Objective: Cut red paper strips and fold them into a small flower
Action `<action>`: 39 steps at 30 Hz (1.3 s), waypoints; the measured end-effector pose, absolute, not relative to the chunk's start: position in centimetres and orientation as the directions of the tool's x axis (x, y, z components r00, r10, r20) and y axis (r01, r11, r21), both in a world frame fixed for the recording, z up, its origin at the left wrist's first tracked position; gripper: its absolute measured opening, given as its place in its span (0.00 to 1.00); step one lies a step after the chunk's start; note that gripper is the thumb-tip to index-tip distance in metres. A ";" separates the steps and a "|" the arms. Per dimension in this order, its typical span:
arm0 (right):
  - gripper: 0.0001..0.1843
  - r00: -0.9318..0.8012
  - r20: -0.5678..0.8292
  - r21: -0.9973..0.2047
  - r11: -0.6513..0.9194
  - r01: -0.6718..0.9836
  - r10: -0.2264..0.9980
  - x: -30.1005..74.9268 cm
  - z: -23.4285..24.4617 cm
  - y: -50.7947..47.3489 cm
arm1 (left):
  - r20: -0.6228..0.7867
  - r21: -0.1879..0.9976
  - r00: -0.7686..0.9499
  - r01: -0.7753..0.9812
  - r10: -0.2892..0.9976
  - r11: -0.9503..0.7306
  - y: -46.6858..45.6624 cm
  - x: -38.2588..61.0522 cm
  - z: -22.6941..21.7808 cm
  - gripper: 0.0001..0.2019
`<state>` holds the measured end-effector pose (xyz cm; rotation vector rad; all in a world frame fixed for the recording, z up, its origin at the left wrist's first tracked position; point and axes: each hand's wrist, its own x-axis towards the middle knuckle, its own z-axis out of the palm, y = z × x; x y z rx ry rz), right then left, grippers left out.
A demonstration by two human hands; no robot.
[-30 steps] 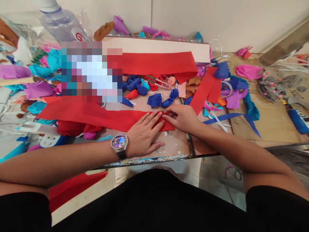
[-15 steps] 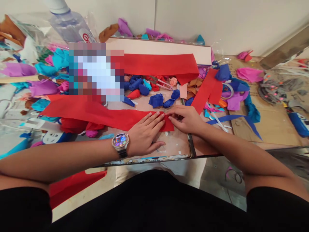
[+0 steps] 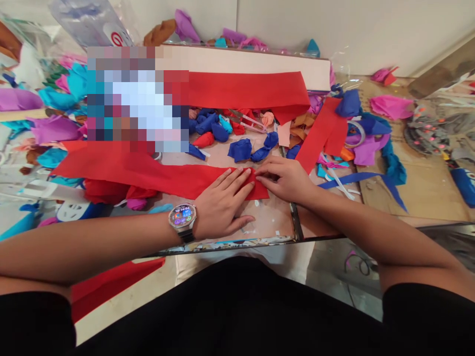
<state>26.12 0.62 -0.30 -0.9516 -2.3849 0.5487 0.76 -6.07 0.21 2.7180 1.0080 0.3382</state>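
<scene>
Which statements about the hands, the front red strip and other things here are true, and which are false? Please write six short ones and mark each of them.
1. The left hand has its fingers on the front red strip. True.
2. The left hand is closed in a fist. False: it is open, palm down.
3. The right hand is at the right end of that strip. True.
4. The watch is on the right wrist. False: it is on the left.
5. The blue strip lies to the right of the right hand. True.
6. The bottle is at the far right. False: it is at the far left.
</scene>
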 end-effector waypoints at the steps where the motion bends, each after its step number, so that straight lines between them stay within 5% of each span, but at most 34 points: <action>1: 0.08 -0.624 0.305 -0.533 0.672 0.514 0.719 26.1 -0.3 0.6 | 0.137 0.290 0.733 0.613 0.666 -0.735 -6.1 0.7 0.2 0.40; 33: 0.11 -0.656 0.283 -0.541 0.681 0.494 0.700 26.3 0.0 0.6 | 0.099 0.290 0.706 0.654 0.701 -0.699 -6.1 0.7 0.4 0.39; 39: 0.18 -0.688 0.284 -0.543 0.703 0.459 0.668 26.5 0.2 0.6 | 0.132 0.284 0.717 0.634 0.685 -0.719 -6.2 0.8 0.8 0.36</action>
